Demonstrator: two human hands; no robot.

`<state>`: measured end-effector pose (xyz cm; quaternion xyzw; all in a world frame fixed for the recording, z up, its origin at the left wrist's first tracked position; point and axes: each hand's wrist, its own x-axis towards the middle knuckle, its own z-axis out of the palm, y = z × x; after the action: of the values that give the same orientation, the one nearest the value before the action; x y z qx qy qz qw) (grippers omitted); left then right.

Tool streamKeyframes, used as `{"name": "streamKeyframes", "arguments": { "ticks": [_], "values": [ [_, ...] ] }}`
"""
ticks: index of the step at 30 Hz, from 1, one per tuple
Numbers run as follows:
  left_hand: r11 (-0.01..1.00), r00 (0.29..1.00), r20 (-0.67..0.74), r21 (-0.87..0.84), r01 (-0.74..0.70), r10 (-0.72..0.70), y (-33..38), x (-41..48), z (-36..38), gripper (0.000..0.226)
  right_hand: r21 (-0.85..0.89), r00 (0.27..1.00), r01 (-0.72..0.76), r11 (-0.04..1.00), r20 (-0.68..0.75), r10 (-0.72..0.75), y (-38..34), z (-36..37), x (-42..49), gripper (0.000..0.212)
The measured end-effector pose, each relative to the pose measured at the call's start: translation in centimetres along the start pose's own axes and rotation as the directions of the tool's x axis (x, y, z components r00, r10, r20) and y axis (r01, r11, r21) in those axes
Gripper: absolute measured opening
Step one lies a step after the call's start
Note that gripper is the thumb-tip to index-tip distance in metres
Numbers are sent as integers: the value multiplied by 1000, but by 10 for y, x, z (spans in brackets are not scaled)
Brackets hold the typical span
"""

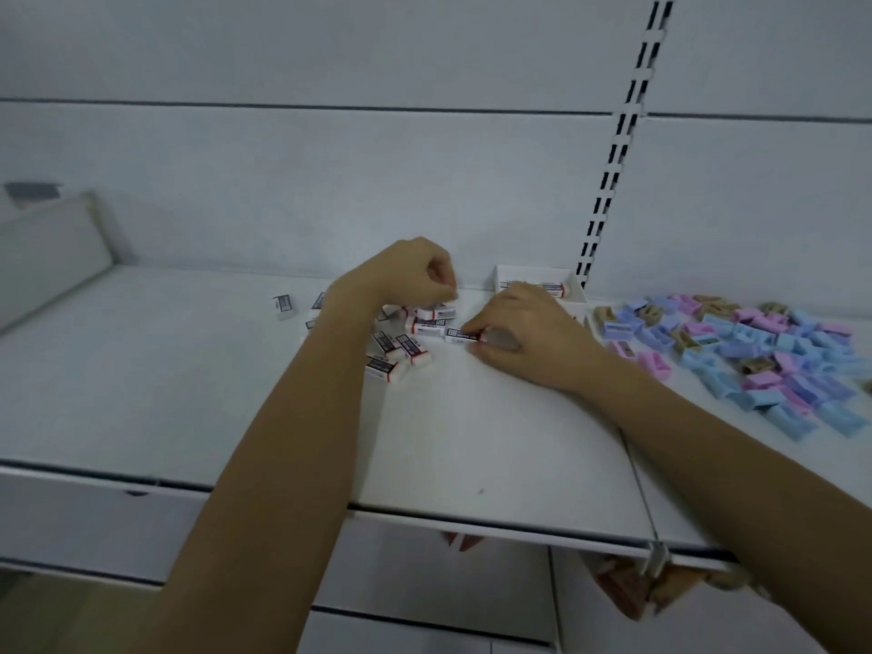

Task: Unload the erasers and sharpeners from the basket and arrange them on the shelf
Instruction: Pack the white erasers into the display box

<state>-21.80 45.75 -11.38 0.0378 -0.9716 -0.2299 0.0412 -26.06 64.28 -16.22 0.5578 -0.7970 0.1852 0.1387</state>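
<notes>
Several white erasers [401,351] with dark and red labels lie scattered on the white shelf [472,441]. My left hand [410,273] hovers just above the back of the pile with its fingers curled; I see nothing in its grip. My right hand [524,335] pinches one eraser [460,335] at the pile's right edge, low on the shelf. Behind that hand stands a small white box [573,285] with erasers inside. A spread of blue, pink and tan sharpeners [755,351] covers the shelf to the right.
A lone eraser [284,305] lies left of the pile. A slotted upright [613,172] runs up the back wall. A thin divider [639,488] splits the shelf near the front edge. A tilted white panel [47,257] leans at the far left.
</notes>
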Motion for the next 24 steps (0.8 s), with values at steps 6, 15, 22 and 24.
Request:
{"name": "streamKeyframes", "arguments": {
  "ticks": [6,15,22,24],
  "values": [
    [990,978,185,126,70,-93,7,-1,-5,22,104,997,-17,994,-70,25,1,-6,-2,22],
    [998,993,-102,37,-58,61,12,1,0,26,156,961,-128,980,-224,161,17,-18,-1,37],
    [960,914,-296,135,-247,277,36,10,23,30,140,912,-323,936,-220,347,53,-28,-12,19],
    [950,913,-273,156,-270,304,43,12,34,29,139,905,-350,926,-205,373,57,-28,-16,20]
  ]
}}
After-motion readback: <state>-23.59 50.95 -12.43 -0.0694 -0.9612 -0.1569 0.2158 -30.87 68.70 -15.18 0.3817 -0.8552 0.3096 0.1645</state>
